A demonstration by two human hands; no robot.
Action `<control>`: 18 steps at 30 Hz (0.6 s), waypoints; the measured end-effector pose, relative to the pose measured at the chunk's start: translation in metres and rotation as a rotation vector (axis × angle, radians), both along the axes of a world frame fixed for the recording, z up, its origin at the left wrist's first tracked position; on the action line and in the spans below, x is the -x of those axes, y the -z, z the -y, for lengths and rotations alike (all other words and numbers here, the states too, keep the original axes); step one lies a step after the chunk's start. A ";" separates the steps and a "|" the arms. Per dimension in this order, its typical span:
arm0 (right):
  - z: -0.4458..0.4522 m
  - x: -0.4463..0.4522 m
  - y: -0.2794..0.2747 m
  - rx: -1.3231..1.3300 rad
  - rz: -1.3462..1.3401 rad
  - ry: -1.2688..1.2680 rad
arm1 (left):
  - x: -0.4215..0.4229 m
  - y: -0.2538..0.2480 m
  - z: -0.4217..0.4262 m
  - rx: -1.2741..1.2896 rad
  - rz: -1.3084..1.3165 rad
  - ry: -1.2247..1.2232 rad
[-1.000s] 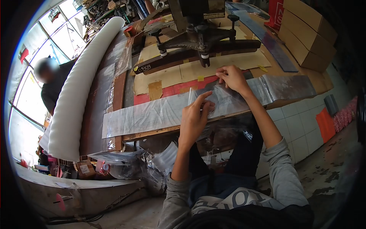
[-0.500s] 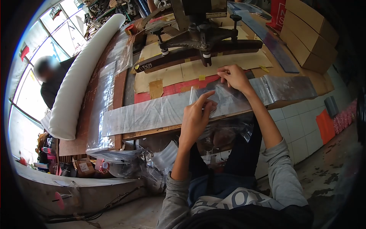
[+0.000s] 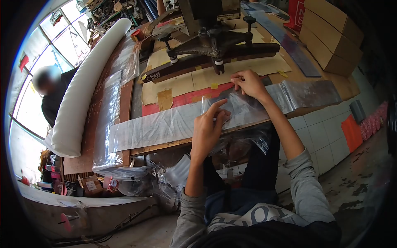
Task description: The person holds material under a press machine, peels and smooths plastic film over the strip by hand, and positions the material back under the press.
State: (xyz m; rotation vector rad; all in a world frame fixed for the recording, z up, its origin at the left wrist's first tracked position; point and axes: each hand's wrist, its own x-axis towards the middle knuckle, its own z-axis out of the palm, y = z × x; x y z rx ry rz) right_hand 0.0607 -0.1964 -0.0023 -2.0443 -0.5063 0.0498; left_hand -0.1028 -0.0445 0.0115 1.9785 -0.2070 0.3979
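A long strip of clear plastic film [image 3: 153, 129] lies along the front edge of the workbench. Close to its middle, my left hand [image 3: 209, 131] is closed with the thumb and index finger on a clear plastic sheet, whose glossy edge stands up beside the fingers. Farther back and to the right, my right hand [image 3: 250, 86] pinches the far edge of the same sheet, fingers bent. The sheet's outline between the hands is hard to see. Beyond them, a dark metal press head [image 3: 213, 45] with a long bar hangs over a cream board [image 3: 186, 87] and a red sheet [image 3: 154, 108].
A white foam roll [image 3: 84, 91] and stacked clear film [image 3: 108, 107] occupy the bench's left side. Cardboard boxes [image 3: 331, 35] stand at the back right. Another person [image 3: 56, 93] is at the far left. Loose plastic hangs below the bench front.
The whole view has shifted slightly, with the bench scene moving a little left. Both hands keep nearly the same pose on the plastic sheet.
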 end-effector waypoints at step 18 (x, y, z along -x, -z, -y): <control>-0.003 0.004 -0.005 0.030 0.001 -0.003 | -0.003 -0.010 -0.008 -0.057 -0.036 0.031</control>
